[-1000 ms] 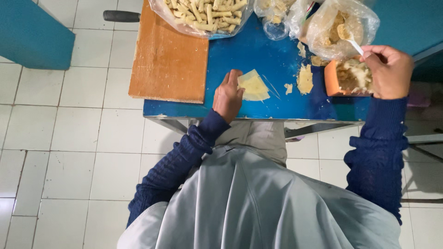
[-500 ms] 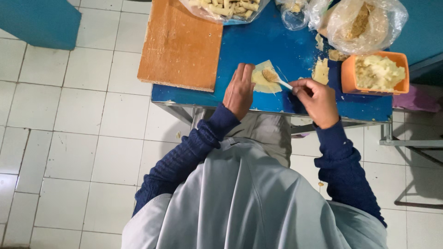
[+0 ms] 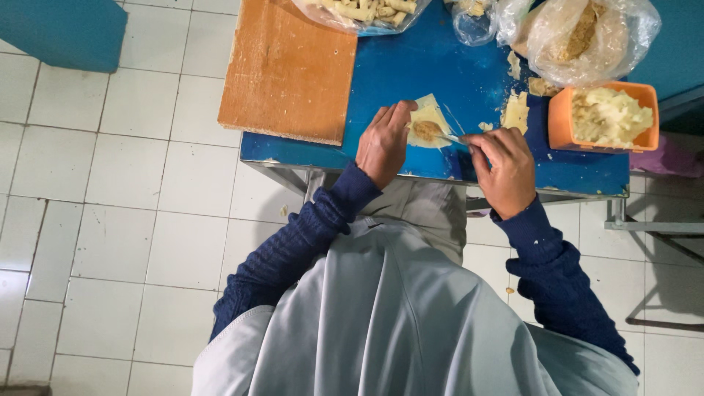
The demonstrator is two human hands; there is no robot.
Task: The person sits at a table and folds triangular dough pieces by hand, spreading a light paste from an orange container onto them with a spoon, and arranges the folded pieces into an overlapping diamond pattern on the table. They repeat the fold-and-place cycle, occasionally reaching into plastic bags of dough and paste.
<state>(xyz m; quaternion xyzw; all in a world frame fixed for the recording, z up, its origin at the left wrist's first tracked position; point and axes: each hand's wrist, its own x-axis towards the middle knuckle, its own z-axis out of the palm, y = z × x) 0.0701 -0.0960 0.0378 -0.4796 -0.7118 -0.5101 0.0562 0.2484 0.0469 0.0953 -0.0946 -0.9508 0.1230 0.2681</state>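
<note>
Pinning the pastry wrapper (image 3: 431,117) flat on the blue worktop (image 3: 411,70) with our open left hand (image 3: 383,143), our right hand (image 3: 504,167) closes its grip on a spoon (image 3: 449,137) over the filling.

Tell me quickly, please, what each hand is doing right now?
Left hand: open, fingers resting on the wrapper.
Right hand: closed on a spoon.

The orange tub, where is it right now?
In the head view, the orange tub sits on the blue table at its right end, just below the clear bag, beyond the right hand.
</note>
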